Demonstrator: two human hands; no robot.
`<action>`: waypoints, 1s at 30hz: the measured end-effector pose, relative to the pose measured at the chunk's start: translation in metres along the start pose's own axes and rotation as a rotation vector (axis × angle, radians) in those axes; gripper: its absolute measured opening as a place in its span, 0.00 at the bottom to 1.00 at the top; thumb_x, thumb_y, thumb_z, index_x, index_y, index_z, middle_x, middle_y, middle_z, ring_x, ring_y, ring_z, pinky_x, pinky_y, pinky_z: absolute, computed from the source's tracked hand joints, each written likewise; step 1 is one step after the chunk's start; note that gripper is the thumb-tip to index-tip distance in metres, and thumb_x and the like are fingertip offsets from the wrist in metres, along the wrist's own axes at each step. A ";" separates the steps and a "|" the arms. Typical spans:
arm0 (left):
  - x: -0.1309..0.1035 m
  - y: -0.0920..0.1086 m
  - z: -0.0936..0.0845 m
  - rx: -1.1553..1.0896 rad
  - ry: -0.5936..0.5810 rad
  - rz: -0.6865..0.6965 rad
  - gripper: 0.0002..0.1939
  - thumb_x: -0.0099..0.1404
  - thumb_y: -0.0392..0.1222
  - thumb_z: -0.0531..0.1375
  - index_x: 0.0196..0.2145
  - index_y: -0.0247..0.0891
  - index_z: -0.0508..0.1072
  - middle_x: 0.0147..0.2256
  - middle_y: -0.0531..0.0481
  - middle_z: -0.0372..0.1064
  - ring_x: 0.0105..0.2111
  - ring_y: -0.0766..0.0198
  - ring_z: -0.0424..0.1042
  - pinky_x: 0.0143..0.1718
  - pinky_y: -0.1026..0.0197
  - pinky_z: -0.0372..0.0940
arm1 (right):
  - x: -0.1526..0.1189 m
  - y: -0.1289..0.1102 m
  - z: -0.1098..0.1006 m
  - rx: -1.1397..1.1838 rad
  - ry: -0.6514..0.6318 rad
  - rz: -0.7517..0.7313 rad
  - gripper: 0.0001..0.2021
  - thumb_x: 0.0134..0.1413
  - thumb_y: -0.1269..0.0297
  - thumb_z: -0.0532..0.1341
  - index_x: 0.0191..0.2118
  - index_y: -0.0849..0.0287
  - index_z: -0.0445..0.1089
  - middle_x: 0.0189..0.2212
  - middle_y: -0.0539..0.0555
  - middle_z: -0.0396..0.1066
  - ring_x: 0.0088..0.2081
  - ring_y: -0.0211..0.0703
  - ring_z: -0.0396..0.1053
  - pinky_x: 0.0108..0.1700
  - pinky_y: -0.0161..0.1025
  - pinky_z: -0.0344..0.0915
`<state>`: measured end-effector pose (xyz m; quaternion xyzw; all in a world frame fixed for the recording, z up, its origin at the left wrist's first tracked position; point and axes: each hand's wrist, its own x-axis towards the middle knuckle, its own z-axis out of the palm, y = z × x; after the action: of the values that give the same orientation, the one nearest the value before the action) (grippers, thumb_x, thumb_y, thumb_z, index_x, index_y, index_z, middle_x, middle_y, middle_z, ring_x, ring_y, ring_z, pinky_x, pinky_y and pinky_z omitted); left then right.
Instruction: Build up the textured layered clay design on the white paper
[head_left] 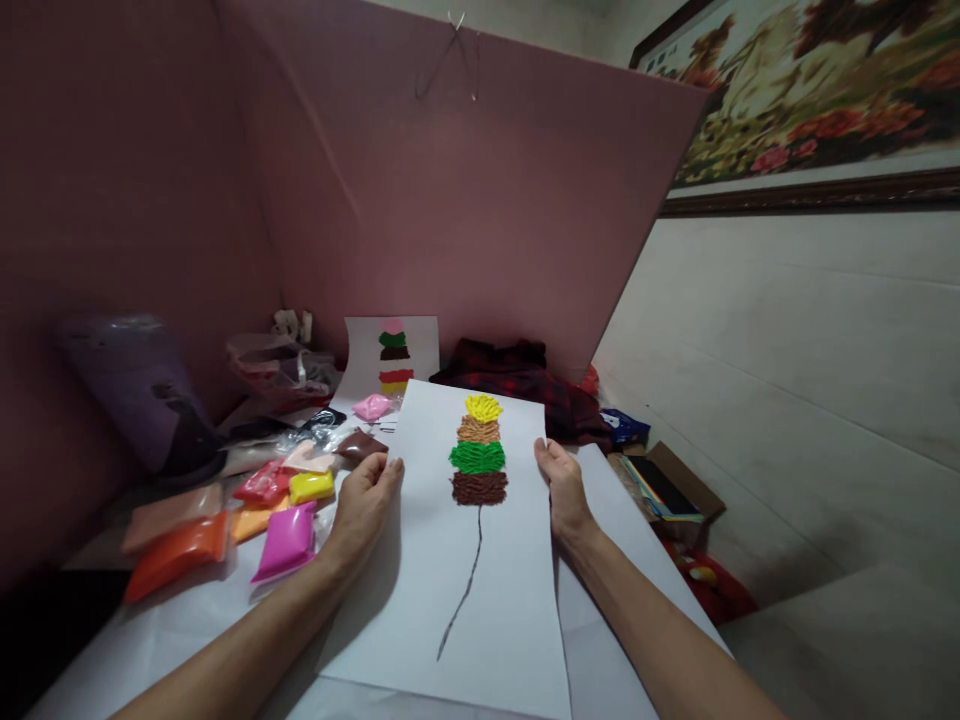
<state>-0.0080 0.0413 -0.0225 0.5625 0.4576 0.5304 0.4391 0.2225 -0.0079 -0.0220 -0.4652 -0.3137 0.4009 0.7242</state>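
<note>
The decorated sheet [495, 560] is held above the tabletop [150, 640] by both hands, tilted with its far end raised; whether its near edge is rested on anything cannot be told. Its left margin is pinched by the grip of the left hand [366, 505], thumb laid on the face, and its right margin is pinched likewise by the right hand [568, 492]. On it, yellow [484, 408], tan [478, 430], green [478, 458] and brown [480, 489] textured patches are stacked, with a dark line [470, 580] trailed below the brown one.

The step in hand is judged to be a holding-up of the sheet for viewing. For any move from here, both margins would need to be kept evenly supported, so that the paper is not bent or the patches loosened.

Left of the sheet, magenta [285, 542], orange [178, 556] and yellow [311, 487] packets are crowded near the left forearm, and could be brushed were the sheet laid that way. Beyond it, a second sheet [360, 350] is propped, with a pink packet [373, 406] in front and a plaid cloth [525, 385] bunched to its right. Farther right of the held sheet, a cardboard box [686, 480] is seen.
</note>
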 end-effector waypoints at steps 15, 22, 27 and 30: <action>0.002 0.003 -0.002 -0.120 -0.038 -0.058 0.18 0.49 0.54 0.64 0.27 0.35 0.69 0.23 0.53 0.64 0.24 0.66 0.62 0.24 0.65 0.57 | -0.008 0.008 0.006 -0.079 -0.102 -0.053 0.16 0.40 0.61 0.68 0.38 0.59 0.71 0.35 0.55 0.77 0.35 0.49 0.73 0.41 0.45 0.67; 0.003 0.000 0.001 -0.177 0.010 -0.104 0.16 0.44 0.50 0.66 0.25 0.36 0.69 0.20 0.53 0.65 0.24 0.62 0.66 0.23 0.63 0.61 | -0.009 0.008 0.004 -0.099 -0.152 -0.059 0.17 0.43 0.59 0.67 0.40 0.61 0.71 0.37 0.57 0.76 0.38 0.50 0.72 0.41 0.45 0.67; 0.004 -0.003 -0.001 -0.174 -0.007 -0.089 0.14 0.48 0.48 0.64 0.28 0.36 0.69 0.23 0.52 0.67 0.24 0.63 0.66 0.24 0.63 0.61 | -0.010 0.007 0.005 -0.098 -0.215 -0.036 0.16 0.41 0.62 0.68 0.40 0.61 0.71 0.38 0.57 0.76 0.38 0.50 0.72 0.41 0.45 0.67; 0.004 -0.004 -0.003 -0.155 -0.007 -0.075 0.13 0.49 0.47 0.63 0.28 0.36 0.69 0.24 0.52 0.67 0.24 0.64 0.65 0.24 0.64 0.61 | -0.011 0.007 0.006 -0.087 -0.215 -0.014 0.16 0.40 0.63 0.68 0.39 0.61 0.72 0.39 0.57 0.76 0.39 0.51 0.73 0.42 0.46 0.67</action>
<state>-0.0108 0.0459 -0.0253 0.5109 0.4345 0.5455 0.5026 0.2101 -0.0132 -0.0273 -0.4485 -0.4098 0.4294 0.6682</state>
